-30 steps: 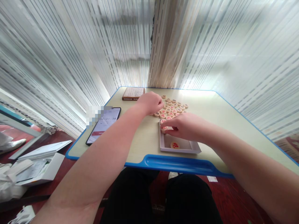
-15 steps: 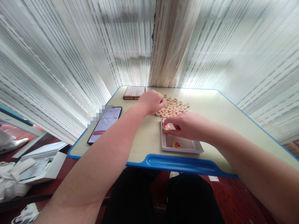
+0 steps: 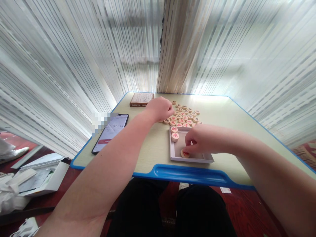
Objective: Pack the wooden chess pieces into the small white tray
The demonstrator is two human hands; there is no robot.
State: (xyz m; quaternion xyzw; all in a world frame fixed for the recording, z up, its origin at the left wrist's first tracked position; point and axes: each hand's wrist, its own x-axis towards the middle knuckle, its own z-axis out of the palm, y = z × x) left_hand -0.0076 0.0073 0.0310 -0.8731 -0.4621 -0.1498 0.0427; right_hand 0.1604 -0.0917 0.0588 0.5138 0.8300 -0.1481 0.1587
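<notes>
Round wooden pieces with red or black characters lie grouped on the table behind a shallow white box. Two red-marked pieces sit along the box's left side. My right hand reaches into the box, its fingers closed on another red-marked piece at the front. At the left edge of the group is my left hand, with its fingers curled closed; whatever they may hold is hidden.
On the pale table with a blue rim, a phone showing a timer lies at the left. A brown-edged box is at the back left. Striped curtains hang behind the table.
My right hand has moved from the box's left side toward the front and right, onto the piece there. Both left-side pieces are now uncovered. My left hand has stayed nearly still.
</notes>
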